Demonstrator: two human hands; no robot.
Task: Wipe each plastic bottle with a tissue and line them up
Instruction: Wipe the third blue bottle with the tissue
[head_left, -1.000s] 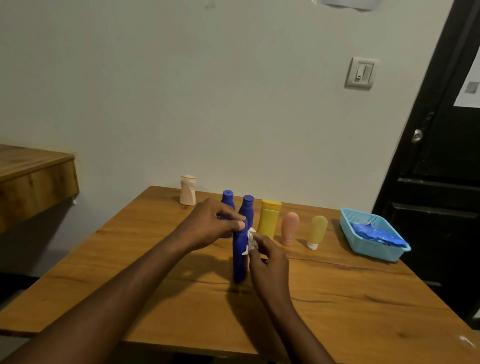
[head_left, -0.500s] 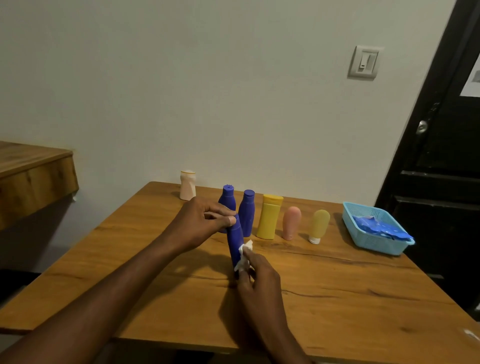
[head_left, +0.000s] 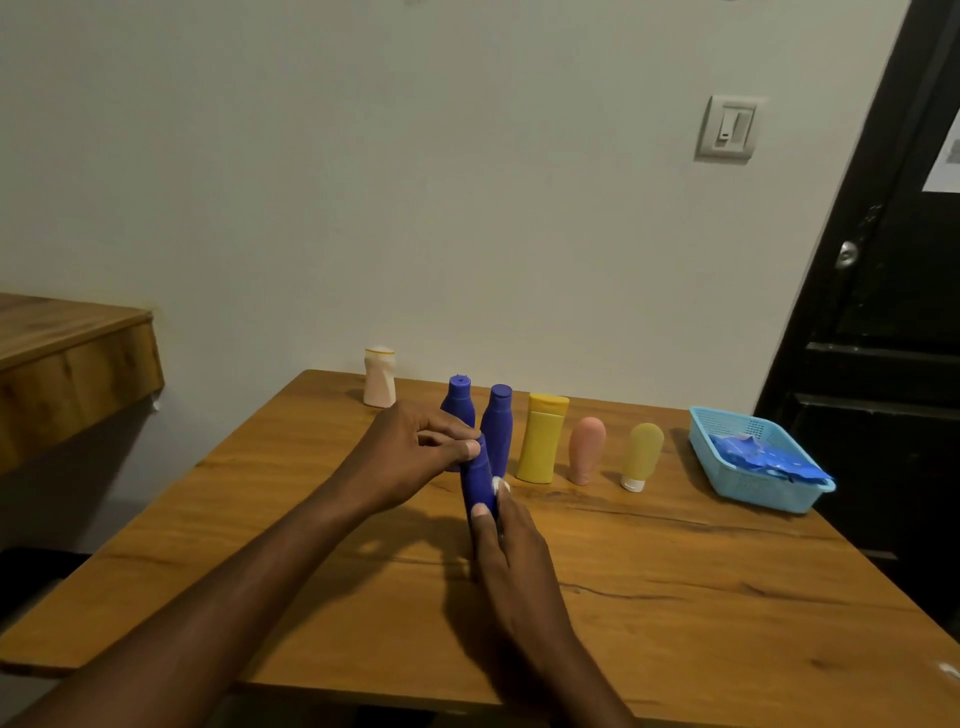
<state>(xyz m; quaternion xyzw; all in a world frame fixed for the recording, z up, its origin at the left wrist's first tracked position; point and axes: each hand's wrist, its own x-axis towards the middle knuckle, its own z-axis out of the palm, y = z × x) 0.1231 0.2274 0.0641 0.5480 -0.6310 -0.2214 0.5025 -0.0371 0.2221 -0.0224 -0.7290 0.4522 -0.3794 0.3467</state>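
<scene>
Cream bottle (head_left: 380, 383) stands alone far left, off the row, probably unwiped. Left hand (head_left: 410, 457) pinches the top of the held blue bottle (head_left: 478, 478), upright just in front of the row; can't tell if its base touches the worktop (head_left: 727, 597). Right hand (head_left: 511, 551) curls round its lower body, pressing the tissue (head_left: 500, 486) on. Risks: small wad could slip out mid-stroke. Left knuckles sit close to the row's blue bottles (head_left: 498, 426); a bump could domino the yellow bottle (head_left: 543, 439), pink tube (head_left: 587, 449) and yellow tube (head_left: 642, 454).
</scene>
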